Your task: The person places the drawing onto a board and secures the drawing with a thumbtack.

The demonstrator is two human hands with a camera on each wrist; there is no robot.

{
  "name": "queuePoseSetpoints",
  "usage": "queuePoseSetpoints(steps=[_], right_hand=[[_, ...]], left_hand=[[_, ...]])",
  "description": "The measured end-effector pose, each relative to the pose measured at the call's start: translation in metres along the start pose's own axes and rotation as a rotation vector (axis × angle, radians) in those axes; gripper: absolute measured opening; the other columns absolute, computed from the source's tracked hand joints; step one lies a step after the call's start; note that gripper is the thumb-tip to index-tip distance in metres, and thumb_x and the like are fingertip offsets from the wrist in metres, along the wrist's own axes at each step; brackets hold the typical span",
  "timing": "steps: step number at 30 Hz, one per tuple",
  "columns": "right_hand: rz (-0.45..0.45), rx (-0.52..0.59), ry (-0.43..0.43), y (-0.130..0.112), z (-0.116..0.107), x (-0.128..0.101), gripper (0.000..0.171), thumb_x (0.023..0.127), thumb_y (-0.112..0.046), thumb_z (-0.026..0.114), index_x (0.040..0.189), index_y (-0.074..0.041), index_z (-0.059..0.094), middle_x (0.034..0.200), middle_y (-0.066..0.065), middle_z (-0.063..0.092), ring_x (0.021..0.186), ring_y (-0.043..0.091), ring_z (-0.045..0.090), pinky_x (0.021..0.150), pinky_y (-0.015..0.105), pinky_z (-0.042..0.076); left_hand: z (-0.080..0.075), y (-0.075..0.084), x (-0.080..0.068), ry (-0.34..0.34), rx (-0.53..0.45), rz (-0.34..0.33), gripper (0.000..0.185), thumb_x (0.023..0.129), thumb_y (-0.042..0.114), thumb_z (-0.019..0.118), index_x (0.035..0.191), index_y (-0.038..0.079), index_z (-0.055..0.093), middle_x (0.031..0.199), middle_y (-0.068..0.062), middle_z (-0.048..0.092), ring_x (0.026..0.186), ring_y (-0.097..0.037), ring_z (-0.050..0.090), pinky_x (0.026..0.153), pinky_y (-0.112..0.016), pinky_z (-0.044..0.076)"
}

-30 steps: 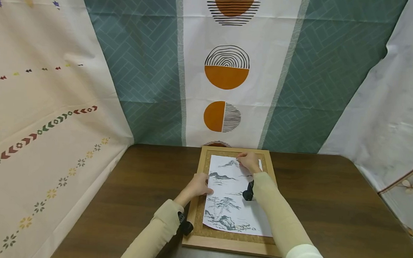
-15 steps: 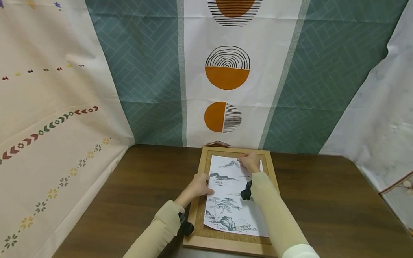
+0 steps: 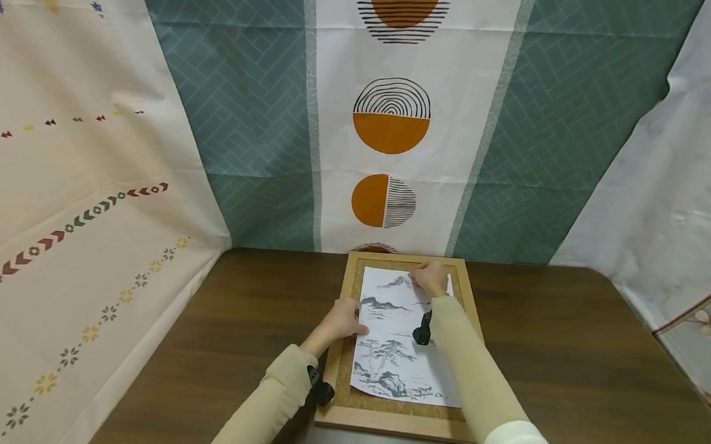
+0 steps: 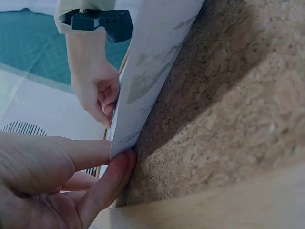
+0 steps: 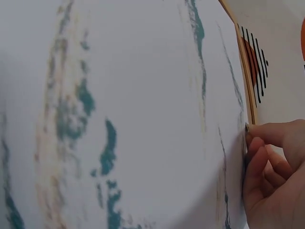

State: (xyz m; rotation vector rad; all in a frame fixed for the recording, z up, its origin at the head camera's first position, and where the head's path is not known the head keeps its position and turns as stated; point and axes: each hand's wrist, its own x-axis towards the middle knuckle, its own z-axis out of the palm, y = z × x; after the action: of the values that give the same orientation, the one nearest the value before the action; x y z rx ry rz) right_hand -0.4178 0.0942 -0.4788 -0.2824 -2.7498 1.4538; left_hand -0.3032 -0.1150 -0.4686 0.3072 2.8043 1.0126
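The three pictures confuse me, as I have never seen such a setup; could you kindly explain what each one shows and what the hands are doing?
No machine here: a person works with bare hands and wears three cameras. The wide picture comes from the head camera, looking down at a dark wooden table with patterned cloths hung behind. On it lies a cork board in a wooden frame, and on that a sheet of paper printed with an ink landscape. The other two pictures come from wrist cameras, the black boxes on the forearms. The left hand holds the sheet's left edge, thumb and finger touching it in the left wrist view. The right hand pinches something small, too small to tell, at the sheet's far right corner.
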Motion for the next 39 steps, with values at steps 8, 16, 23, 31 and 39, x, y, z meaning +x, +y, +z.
queuePoseSetpoints(steps=[8, 16, 23, 31, 39], right_hand=[[0.021, 0.018, 0.046, 0.005, -0.001, 0.000, 0.016, 0.082, -0.016, 0.072, 0.090, -0.002, 0.070, 0.078, 0.008, 0.070, 0.064, 0.015, 0.059, 0.059, 0.027, 0.046], [0.061, 0.001, 0.027, 0.006, -0.003, 0.002, 0.013, 0.082, -0.016, 0.072, 0.078, -0.008, 0.063, 0.063, -0.001, 0.058, 0.059, 0.014, 0.053, 0.056, 0.027, 0.042], [0.040, 0.025, 0.034, 0.008, 0.000, 0.004, 0.018, 0.083, -0.014, 0.071, 0.070, -0.009, 0.058, 0.057, -0.004, 0.052, 0.051, 0.009, 0.050, 0.052, 0.024, 0.041], [0.020, 0.220, -0.102, 0.022, -0.015, 0.006, 0.022, 0.094, -0.013, 0.055, 0.104, 0.005, 0.060, 0.071, 0.000, 0.059, 0.054, 0.001, 0.057, 0.056, 0.015, 0.045], [-0.013, 0.225, -0.279, 0.020, -0.030, 0.003, 0.026, 0.100, -0.014, 0.049, 0.102, 0.007, 0.063, 0.073, 0.003, 0.060, 0.057, 0.008, 0.056, 0.055, 0.019, 0.047]], left_hand=[[0.000, 0.001, -0.001, -0.010, -0.006, -0.009, 0.020, 0.076, 0.005, 0.079, 0.077, -0.002, 0.061, 0.064, -0.006, 0.058, 0.053, -0.012, 0.048, 0.048, -0.022, 0.038], [0.001, 0.003, 0.000, -0.012, -0.019, -0.014, 0.018, 0.076, 0.004, 0.079, 0.081, -0.003, 0.063, 0.064, -0.004, 0.056, 0.054, -0.012, 0.048, 0.048, -0.022, 0.038], [0.000, 0.002, -0.003, -0.014, -0.035, -0.013, 0.024, 0.077, 0.004, 0.079, 0.071, 0.001, 0.056, 0.059, -0.003, 0.055, 0.051, -0.012, 0.049, 0.047, -0.022, 0.038], [-0.002, -0.001, -0.002, -0.011, -0.039, 0.003, 0.026, 0.076, 0.005, 0.079, 0.070, 0.002, 0.054, 0.057, -0.001, 0.053, 0.050, -0.011, 0.048, 0.047, -0.022, 0.038], [0.001, 0.001, -0.001, -0.013, -0.035, -0.005, 0.019, 0.076, 0.006, 0.079, 0.076, 0.001, 0.061, 0.062, -0.005, 0.062, 0.052, -0.012, 0.056, 0.049, -0.023, 0.043]])
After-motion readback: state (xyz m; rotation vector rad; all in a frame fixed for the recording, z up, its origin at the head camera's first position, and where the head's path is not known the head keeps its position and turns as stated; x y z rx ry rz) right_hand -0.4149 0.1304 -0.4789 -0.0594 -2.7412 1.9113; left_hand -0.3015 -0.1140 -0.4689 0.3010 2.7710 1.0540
